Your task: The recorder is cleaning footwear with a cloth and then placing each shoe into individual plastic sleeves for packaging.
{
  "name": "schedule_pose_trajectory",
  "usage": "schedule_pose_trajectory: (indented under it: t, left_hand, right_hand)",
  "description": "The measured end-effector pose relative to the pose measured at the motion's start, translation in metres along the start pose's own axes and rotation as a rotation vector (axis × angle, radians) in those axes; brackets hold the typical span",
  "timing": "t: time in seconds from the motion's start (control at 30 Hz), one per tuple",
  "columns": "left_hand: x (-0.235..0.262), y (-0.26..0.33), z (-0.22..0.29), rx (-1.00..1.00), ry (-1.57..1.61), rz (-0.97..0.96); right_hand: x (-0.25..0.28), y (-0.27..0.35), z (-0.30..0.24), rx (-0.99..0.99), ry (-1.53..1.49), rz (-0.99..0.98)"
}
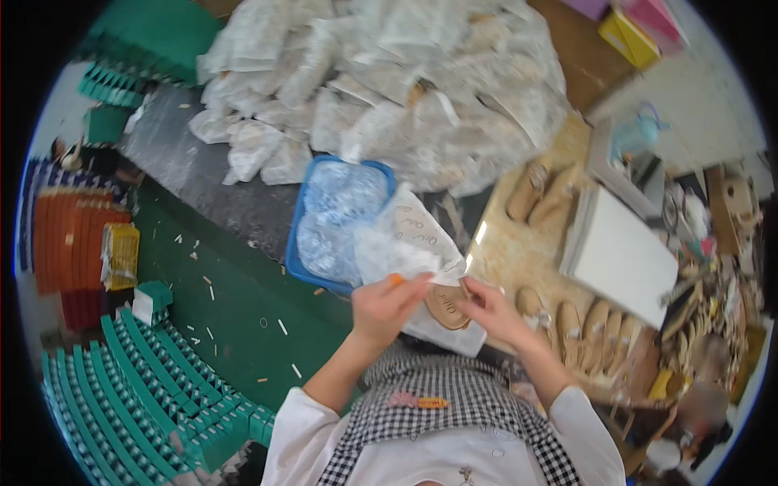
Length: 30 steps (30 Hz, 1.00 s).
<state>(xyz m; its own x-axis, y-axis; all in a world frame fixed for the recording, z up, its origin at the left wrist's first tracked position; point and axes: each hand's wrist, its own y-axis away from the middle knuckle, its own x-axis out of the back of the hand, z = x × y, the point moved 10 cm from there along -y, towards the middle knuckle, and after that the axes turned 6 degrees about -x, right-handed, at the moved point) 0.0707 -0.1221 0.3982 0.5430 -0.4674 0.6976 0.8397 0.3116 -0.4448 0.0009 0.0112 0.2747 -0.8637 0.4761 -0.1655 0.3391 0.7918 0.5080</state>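
In front of my apron, my right hand [484,309] grips the edge of a tan shoe [444,310]; its printed insole faces up. My left hand [385,306] is closed in a pinch at the near end of a thin white printed bag [419,225]. A small orange piece [395,279] shows at the left fingers; what it belongs to is hidden. The bag's near edge meets the shoe's far end, and I cannot tell whether the shoe is partly inside. Beyond my left hand stands a blue basket [293,243] holding crumpled clear plastic [340,194].
A large heap of white-bagged goods [381,81] covers the far table. Several tan shoes [596,328] line the right-hand table near a white box [624,251]. Stacked green boxes [146,389] stand on the left, with orange boxes [77,243] behind. Scraps lie on the green floor [235,316].
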Motion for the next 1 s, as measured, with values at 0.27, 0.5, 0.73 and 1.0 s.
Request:
schedule_pose_trajectory:
  t: [0.27, 0.5, 0.73, 1.0]
  left_hand:
    - [0.117, 0.043, -0.096, 0.476, 0.117, 0.521]
    - [-0.008, 0.011, -0.129, 0.781, 0.884, 0.267]
    - [-0.021, -0.027, -0.108, 0.591, 0.55, 0.078]
    - [-0.091, -0.03, -0.046, 0.469, 0.233, -0.474]
  right_hand:
    - [-0.1, -0.183, -0.232, 0.506, -0.534, -0.063]
    - [-0.082, -0.092, -0.084, 0.26, 0.545, -0.101]
    - [0.181, -0.036, 0.066, 0.03, 0.346, 0.768]
    - [0.369, -0.036, 0.151, 0.002, 0.509, 1.341]
